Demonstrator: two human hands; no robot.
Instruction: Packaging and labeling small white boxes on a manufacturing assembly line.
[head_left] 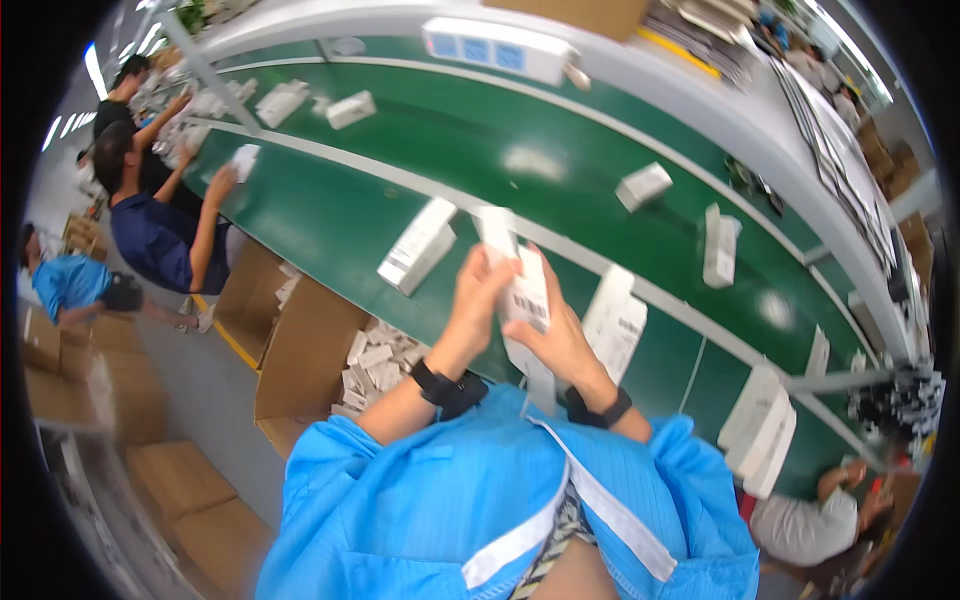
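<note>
Above the near green worktop, both my hands are closed around a slim white carton [530, 288] with a printed label. My left hand [474, 300] grips its left side, and the thumb lies near its upper part. From the right, my right hand [562, 345] holds it, thumb across the lower front and fingers behind. Whether the carton is folded flat or formed cannot be made out. To the left of my hands lies a stack of white cartons [418, 245]. Flat white cartons [613, 322] rest just right of my right hand.
Beyond a pale rail, a green conveyor belt [500, 130] carries several white boxes. An open cardboard box [308, 345] full of small white boxes stands at my left. More flat cartons [762, 425] lie far right. Co-workers sit at left and lower right. A white power strip [500, 48] is overhead.
</note>
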